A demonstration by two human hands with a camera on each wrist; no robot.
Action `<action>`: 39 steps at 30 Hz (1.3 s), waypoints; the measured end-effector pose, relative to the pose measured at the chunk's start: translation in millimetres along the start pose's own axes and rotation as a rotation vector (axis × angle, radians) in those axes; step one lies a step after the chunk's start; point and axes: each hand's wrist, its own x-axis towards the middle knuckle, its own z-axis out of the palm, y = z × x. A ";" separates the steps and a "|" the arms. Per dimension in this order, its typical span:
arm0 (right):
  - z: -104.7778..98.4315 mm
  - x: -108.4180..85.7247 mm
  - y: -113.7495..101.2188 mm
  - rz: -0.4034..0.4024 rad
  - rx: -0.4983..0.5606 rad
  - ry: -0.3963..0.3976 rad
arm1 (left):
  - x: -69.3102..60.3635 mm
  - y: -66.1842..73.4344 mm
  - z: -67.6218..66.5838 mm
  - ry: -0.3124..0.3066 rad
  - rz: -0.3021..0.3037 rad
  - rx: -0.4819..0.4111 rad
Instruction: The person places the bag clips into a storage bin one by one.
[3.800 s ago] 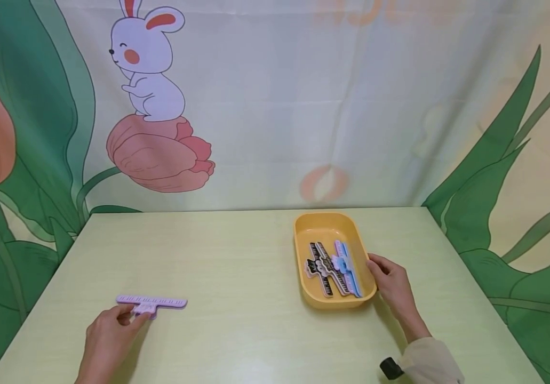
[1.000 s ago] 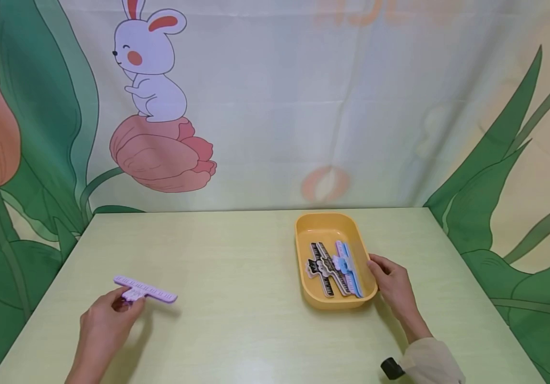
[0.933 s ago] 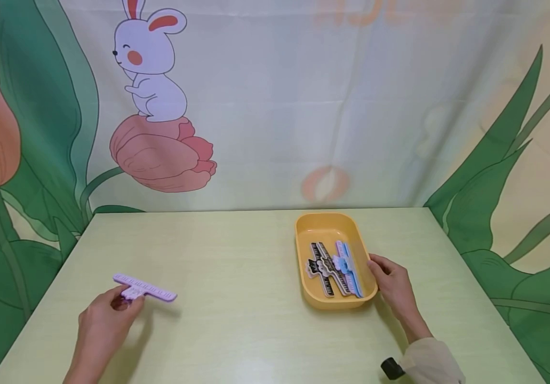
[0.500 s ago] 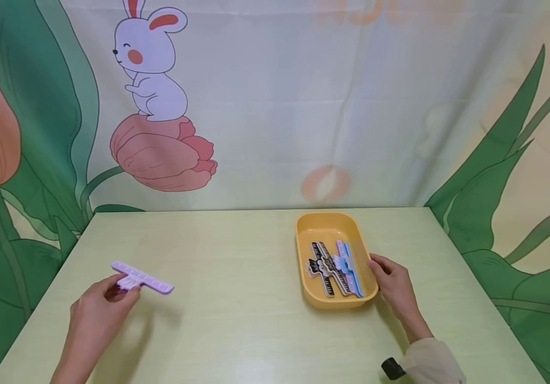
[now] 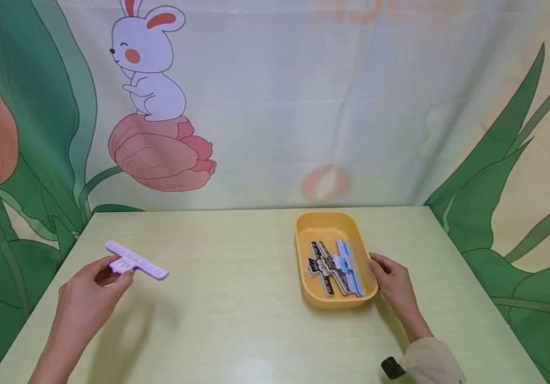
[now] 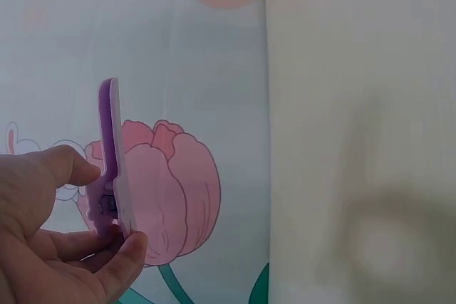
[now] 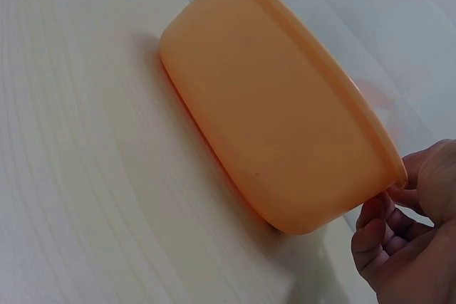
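Raised above the left side of the table, a purple ruler clip (image 5: 137,261) is pinched between the thumb and fingers of my left hand (image 5: 89,293). Seen edge-on in the left wrist view, the clip (image 6: 112,147) shows a small metal spring between its two halves. My right hand (image 5: 393,282) holds the right rim of a yellow plastic tray (image 5: 334,303) standing on the table. In the right wrist view, the thumb and curled fingers of that hand (image 7: 413,226) grip the tray's (image 7: 263,112) corner. Inside the tray lie black patterned clips (image 5: 323,269) and a blue clip (image 5: 350,266) beside a purple one.
The pale table (image 5: 236,277) ends at a printed cloth backdrop (image 5: 265,106) with a rabbit and flowers. A small black object (image 5: 392,368) sits at the right sleeve (image 5: 433,362). Shadows of the left hand fall on the table.
My left hand has lifted the purple clip off the table, moving it up, away and slightly left, and tilting it. The right hand and tray have stayed in place.
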 end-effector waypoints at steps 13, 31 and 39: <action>-1.3 -1.9 -0.5 0.009 0.009 0.001 | 6.9 15.3 -18.8 0.006 0.066 -0.019; -1.9 -1.1 -1.1 0.020 0.006 0.002 | 18.8 29.2 -39.4 -0.022 0.156 -0.008; -0.4 -0.8 -1.7 0.013 0.012 0.004 | 28.5 24.7 -45.9 -0.113 0.198 -0.040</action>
